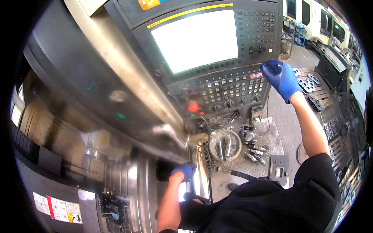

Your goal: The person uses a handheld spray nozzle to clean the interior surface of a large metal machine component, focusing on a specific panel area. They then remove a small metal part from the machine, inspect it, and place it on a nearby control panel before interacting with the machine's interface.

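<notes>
My right hand (280, 79), in a blue glove with a dark coating, is held up at the right edge of the machine's control panel (229, 87). Its fingers are curled in, and whatever they may hold is hidden. The panel carries rows of small keys, several knobs, a red emergency stop button (193, 107) and a bright screen (196, 40). Low on the left, my left hand (185, 171), also in a blue glove, is by the front edge of the machine opening, below the grey sliding door (112, 89). Its fingers are too indistinct to read.
Beneath the panel, a metal worktop (272, 134) bears a round tray (237, 156) with tools, several tool holders (256, 153) and a coiled hose (206, 159). A metal block (278, 169) lies at its near corner. Flat metal parts (307, 84) lie on a pallet at right.
</notes>
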Demonstrator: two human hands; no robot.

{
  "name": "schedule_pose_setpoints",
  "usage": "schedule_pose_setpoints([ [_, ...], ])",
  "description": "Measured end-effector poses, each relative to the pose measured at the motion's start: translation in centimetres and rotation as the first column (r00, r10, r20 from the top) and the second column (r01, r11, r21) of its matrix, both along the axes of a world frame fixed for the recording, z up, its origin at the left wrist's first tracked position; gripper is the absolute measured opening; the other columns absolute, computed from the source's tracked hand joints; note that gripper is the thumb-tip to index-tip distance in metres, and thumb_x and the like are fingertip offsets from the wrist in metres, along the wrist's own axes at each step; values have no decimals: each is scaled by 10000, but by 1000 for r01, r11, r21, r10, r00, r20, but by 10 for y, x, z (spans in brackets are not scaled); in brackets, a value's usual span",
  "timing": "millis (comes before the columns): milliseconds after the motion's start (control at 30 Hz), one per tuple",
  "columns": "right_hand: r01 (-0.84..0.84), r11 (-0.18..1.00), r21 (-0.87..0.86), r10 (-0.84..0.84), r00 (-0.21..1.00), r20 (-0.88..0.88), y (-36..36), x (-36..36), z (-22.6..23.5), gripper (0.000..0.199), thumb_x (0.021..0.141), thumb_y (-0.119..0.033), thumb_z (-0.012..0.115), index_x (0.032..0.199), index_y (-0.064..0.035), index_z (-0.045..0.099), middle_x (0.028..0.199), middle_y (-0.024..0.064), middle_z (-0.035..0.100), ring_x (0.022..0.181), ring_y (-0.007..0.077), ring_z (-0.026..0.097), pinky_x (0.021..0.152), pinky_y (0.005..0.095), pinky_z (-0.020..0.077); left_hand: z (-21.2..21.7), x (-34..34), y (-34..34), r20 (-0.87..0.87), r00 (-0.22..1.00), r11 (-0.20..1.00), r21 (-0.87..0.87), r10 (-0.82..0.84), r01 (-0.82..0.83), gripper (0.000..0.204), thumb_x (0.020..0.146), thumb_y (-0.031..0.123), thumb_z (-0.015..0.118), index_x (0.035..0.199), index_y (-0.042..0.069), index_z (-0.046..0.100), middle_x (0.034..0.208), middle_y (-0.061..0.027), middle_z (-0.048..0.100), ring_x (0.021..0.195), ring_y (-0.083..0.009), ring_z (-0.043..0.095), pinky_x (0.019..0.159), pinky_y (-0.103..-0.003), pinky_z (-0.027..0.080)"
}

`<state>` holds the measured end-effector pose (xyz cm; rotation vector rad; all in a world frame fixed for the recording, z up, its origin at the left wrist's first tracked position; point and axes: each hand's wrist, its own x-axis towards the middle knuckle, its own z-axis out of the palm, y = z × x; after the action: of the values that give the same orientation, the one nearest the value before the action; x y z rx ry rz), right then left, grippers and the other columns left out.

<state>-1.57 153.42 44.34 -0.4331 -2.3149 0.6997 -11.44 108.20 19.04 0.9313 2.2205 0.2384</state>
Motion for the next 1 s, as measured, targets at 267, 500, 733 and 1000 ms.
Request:
schedule_pose_setpoints([
  [267, 37, 999, 8, -37, 999, -2, 12, -5, -7, 379, 872, -347, 635, 1059, -20, 677, 994, 201, 684, 949, 321, 673, 816, 366, 514, -3, -1, 5, 20, 1000, 995, -100, 14, -12, 245, 877, 289, 540, 994, 98, 639, 1025, -178, 655, 907, -363, 615, 797, -414, 491],
  [500, 71, 997, -37, -72, 997, -39, 28, -16, -24, 416, 871, -368, 642, 1076, -6, 666, 1013, 209, 679, 968, 332, 664, 819, 379, 505, -15, 1, 3, -53, 999, 998, 53, -11, 14, 264, 873, 304, 563, 1033, 106, 635, 1059, -168, 656, 982, -366, 612, 831, -427, 488],
  [733, 91, 996, 17, -90, 993, -72, 28, -20, -27, 409, 878, -364, 638, 1047, 8, 666, 977, 222, 677, 933, 352, 663, 798, 380, 505, -20, 10, 14, -82, 995, 998, 7, -63, 64, 264, 875, 278, 532, 1052, 113, 639, 1080, -175, 649, 994, -387, 606, 846, -439, 486],
  [1000, -14, 992, -123, 6, 998, -64, 25, -7, -30, 388, 871, -309, 668, 1032, 44, 666, 958, 207, 702, 892, 250, 696, 790, 349, 517, -11, 22, 41, 21, 997, 980, -188, -68, 71, 305, 882, 255, 495, 1109, 106, 634, 1147, -175, 634, 1032, -387, 609, 855, -439, 491],
])
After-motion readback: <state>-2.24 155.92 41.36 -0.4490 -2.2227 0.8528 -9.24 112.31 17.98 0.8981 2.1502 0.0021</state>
